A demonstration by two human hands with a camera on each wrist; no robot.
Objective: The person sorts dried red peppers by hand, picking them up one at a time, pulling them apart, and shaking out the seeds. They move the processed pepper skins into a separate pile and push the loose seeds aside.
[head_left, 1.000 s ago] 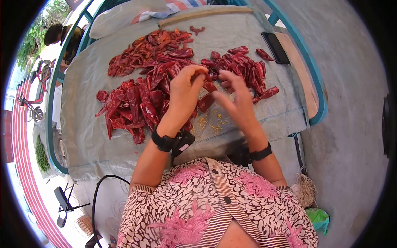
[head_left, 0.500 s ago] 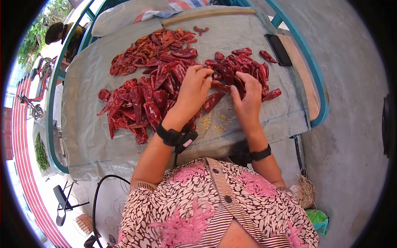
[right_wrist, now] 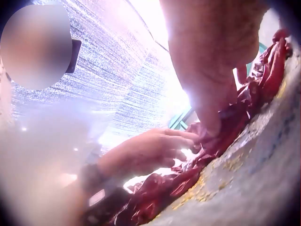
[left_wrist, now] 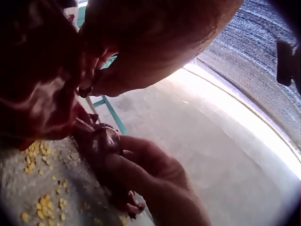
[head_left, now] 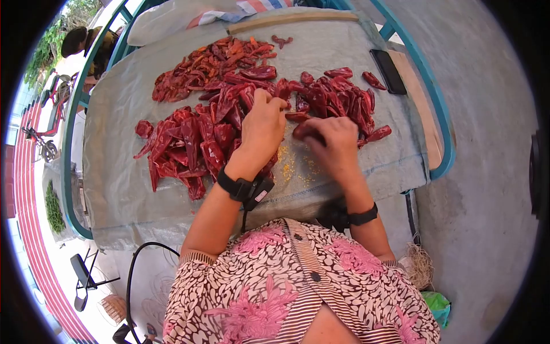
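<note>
My right hand (head_left: 339, 146) grips a dark red dried chili pepper (head_left: 302, 128), low over the sheet. In the left wrist view its fingers (left_wrist: 136, 169) and thumb pinch a glossy pepper. My left hand (head_left: 263, 132) is bent close by, fingertips near a red pepper piece (head_left: 297, 116); I cannot tell whether it holds anything. Around its wrist side lies a large heap of red peppers (head_left: 195, 140). A second heap (head_left: 338, 97) sits beyond the right hand. Yellow seeds (head_left: 288, 167) are scattered between the hands on the grey woven sheet (head_left: 355, 172).
Orange-red, shrivelled pepper pieces (head_left: 200, 66) form a pile at the back left. A black phone (head_left: 388, 71) lies at the right, beside a wooden board (head_left: 421, 109). A teal metal rail (head_left: 438, 114) borders the table. A person (head_left: 94, 51) is at the far left.
The right hand goes from loosely spread fingers to gripping a pepper in front of it. The pepper that lay beside the seeds is gone from that spot. The left hand stays nearly in place.
</note>
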